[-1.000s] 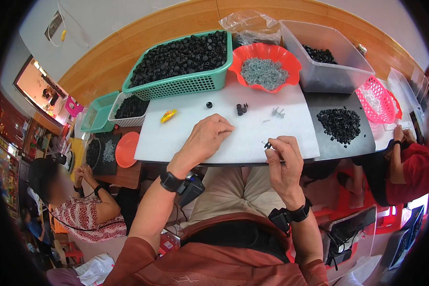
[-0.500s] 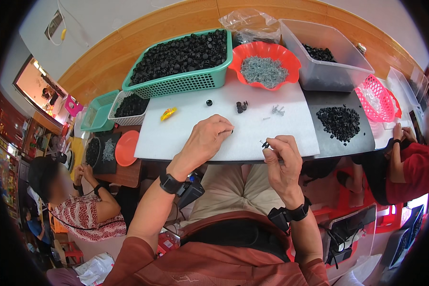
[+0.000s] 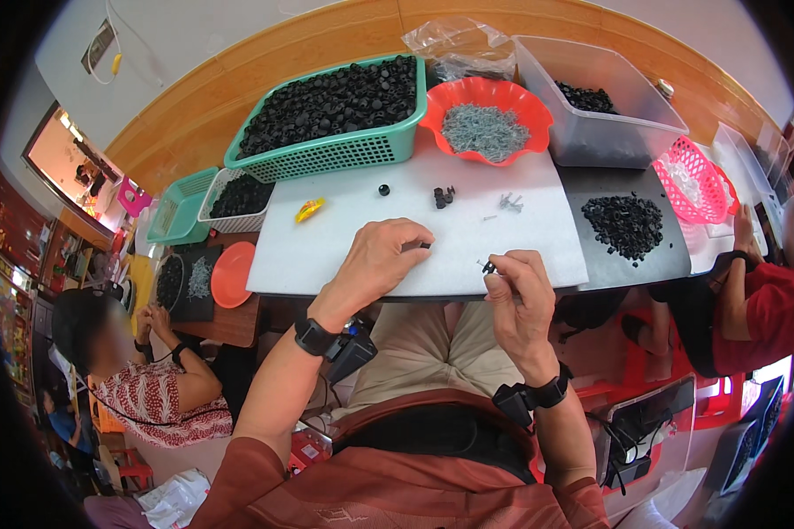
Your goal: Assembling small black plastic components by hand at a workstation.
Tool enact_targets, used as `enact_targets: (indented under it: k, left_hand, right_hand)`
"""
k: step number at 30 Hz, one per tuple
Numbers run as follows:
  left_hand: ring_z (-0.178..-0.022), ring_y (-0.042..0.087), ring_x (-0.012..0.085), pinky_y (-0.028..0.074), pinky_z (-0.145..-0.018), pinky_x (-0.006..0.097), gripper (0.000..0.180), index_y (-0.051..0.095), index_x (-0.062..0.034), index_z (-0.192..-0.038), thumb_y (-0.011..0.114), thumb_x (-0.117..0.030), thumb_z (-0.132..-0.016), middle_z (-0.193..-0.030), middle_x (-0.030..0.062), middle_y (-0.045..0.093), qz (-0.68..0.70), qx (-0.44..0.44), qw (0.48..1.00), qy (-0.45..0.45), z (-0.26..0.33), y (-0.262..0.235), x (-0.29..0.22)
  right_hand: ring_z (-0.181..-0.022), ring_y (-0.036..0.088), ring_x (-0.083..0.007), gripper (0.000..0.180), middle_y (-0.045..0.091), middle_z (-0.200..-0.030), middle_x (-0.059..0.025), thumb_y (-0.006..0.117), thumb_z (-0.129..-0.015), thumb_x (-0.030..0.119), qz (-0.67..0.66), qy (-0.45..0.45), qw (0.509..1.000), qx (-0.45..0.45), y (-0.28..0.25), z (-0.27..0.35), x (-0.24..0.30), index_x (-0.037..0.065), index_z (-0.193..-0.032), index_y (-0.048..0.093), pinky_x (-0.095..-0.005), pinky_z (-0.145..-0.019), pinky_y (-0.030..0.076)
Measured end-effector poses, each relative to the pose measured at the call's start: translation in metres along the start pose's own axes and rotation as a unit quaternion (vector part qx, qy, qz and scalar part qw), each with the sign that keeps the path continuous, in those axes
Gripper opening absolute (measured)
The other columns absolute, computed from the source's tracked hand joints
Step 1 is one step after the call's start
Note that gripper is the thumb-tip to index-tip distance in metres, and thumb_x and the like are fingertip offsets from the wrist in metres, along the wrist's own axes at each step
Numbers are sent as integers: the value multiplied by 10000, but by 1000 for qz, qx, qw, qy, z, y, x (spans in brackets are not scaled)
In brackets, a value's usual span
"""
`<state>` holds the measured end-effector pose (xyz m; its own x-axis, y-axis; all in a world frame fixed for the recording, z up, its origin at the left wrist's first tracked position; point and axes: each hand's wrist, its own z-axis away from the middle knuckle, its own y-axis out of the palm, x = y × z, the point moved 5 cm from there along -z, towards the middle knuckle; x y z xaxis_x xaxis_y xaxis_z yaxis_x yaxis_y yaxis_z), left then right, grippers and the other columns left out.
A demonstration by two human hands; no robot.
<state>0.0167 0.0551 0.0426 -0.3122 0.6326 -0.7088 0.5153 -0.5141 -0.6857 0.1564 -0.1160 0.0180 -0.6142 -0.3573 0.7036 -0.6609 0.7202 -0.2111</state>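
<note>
My left hand (image 3: 372, 263) is over the white mat (image 3: 326, 264), pinching a small black plastic part (image 3: 426, 245) between thumb and fingers. To its right, near the mat's front edge, my right hand (image 3: 522, 291) grips a small black plastic piece with a screw (image 3: 489, 266) sticking out to the left. Beyond the hands lie a round black cap (image 3: 384, 189), a cluster of black plastic parts (image 3: 444, 197) and a few loose grey screws (image 3: 510, 204). A yellow packet (image 3: 309, 210) rests at the mat's left.
Behind the mat stand a green basket (image 3: 326, 150) of black caps, a red scalloped bowl (image 3: 540, 123) of screws and a clear bin (image 3: 582, 141). Small black pieces (image 3: 625, 227) are heaped on a dark board at right. Co-workers sit left (image 3: 163, 379) and right (image 3: 763, 304).
My left hand has turned slightly, and more of the black part shows at its fingertips. The right hand keeps its hold, barely shifted. The right co-worker's hand has moved.
</note>
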Motion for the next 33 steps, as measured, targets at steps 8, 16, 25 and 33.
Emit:
enact_targets:
  k: [8,16,25,33]
  left_hand:
    - [-959,723,131,580,-823,267,195,765,23,-1091,752,-22,-902,-1074,81,762,213,8,972,-98,7,8,1]
    - [-974,741,184,631,-936,339,201,701,36,-1160,697,-68,-988,-1156,133,721,544,13,828,-133,14,20,20]
    - [-995,749,214,637,-958,391,189,673,11,-1179,668,-59,-1004,-1179,156,714,661,22,737,-138,17,30,29]
    - [-1017,744,217,627,-975,392,210,673,19,-1200,662,-66,-1008,-1197,151,705,667,31,733,-130,19,32,27]
  right_hand:
    - [-714,572,-177,200,624,-1016,-123,729,-945,28,-12,8,1000,-4,1,-1,-2,-13,-1134,679,-285,-607,478]
    - [-704,614,-195,220,636,-1024,-135,741,-925,10,-23,-11,1000,5,9,-11,5,-7,-1136,681,-304,-599,507]
    - [-716,645,-233,235,638,-1036,-144,750,-908,-2,-28,-19,999,20,23,-18,7,8,-1132,682,-329,-604,524]
    - [-737,664,-304,247,635,-1055,-155,749,-900,1,-22,-20,999,33,35,-22,3,29,-1134,674,-367,-610,536]
